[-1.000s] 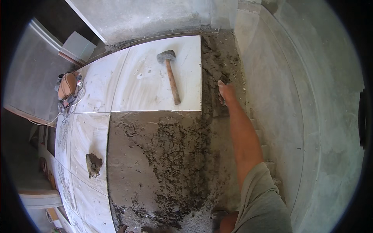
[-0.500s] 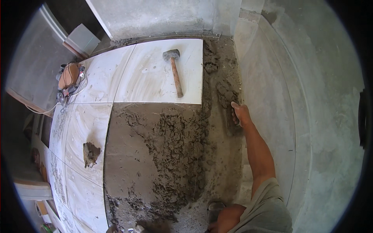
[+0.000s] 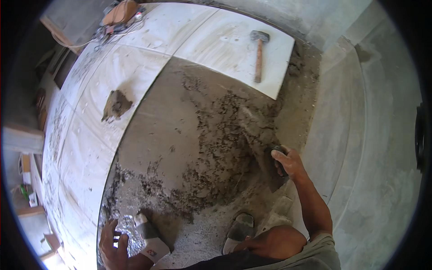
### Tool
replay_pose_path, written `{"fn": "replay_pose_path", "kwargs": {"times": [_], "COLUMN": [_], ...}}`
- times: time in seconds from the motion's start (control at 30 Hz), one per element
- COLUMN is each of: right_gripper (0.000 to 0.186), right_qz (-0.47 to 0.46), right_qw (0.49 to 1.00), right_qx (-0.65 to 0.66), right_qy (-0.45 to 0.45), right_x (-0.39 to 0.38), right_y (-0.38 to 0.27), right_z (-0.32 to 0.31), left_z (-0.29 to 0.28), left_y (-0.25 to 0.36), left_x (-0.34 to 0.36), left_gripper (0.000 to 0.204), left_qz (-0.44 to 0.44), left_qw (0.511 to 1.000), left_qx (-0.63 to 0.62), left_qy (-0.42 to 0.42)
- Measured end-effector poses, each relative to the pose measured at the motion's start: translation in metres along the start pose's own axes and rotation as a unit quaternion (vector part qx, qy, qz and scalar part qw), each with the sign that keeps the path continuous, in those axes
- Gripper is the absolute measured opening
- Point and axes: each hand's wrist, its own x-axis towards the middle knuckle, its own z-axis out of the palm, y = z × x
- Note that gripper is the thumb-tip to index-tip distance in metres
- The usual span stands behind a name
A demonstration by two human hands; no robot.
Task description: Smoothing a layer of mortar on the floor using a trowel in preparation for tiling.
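Note:
My right hand (image 3: 289,163) is closed round the handle of a trowel (image 3: 270,174). The trowel's dark blade lies on the right edge of a bed of wet grey-brown mortar (image 3: 157,123), partly hidden by my fingers. That mortar is smooth on its left and rough and lumpy toward the right. Low at the left, my left hand (image 3: 114,247) hangs beside my foot with fingers apart and nothing in them. A mallet (image 3: 258,58) with a wooden handle and dark head rests on the white tile (image 3: 225,54) beyond the mortar.
White tiles (image 3: 85,148) border the mortar on the left, with a brown lump (image 3: 116,106) on one. A corded, orange-brown power tool (image 3: 120,13) sits at the far left. A thin string crosses the tiles. A grey wall (image 3: 378,148) rises on the right. My feet (image 3: 239,229) stand at the near edge.
My right hand has drawn the trowel nearer, dragging mortar from the strip by the wall onto the bed's edge. My left hand has come into fuller view. The view has turned.

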Motion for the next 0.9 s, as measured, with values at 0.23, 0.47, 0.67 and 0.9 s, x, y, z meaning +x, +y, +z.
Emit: {"fn": "replay_pose_path", "kwargs": {"times": [0.23, 0.47, 0.67, 0.9], "right_gripper": [0.039, 0.04, 0.039, 0.037], "right_qz": [0.045, -0.011, -0.023, -0.043], "right_qw": [0.97, 0.914, 0.905, 0.93], "right_qx": [-0.106, -0.21, -0.214, -0.172], "right_qy": [-0.215, -0.348, -0.366, -0.321], "right_x": [0.001, 0.008, 0.015, 0.058], "right_y": [-0.016, -0.036, -0.063, -0.082], "right_z": [0.073, 0.168, 0.218, 0.225], "left_z": [0.006, -0.001, -0.004, -0.008], "left_y": [-0.026, -0.003, -0.013, -0.008], "left_x": [-0.007, -0.019, -0.025, -0.036], "left_gripper": [0.043, 0.046, 0.049, 0.051], "left_qz": [0.024, 0.026, 0.019, -0.002], "left_qw": [0.998, 0.998, 0.998, 0.997], "left_qx": [0.006, -0.041, -0.035, -0.054], "left_qy": [0.053, 0.042, 0.039, 0.046]}}
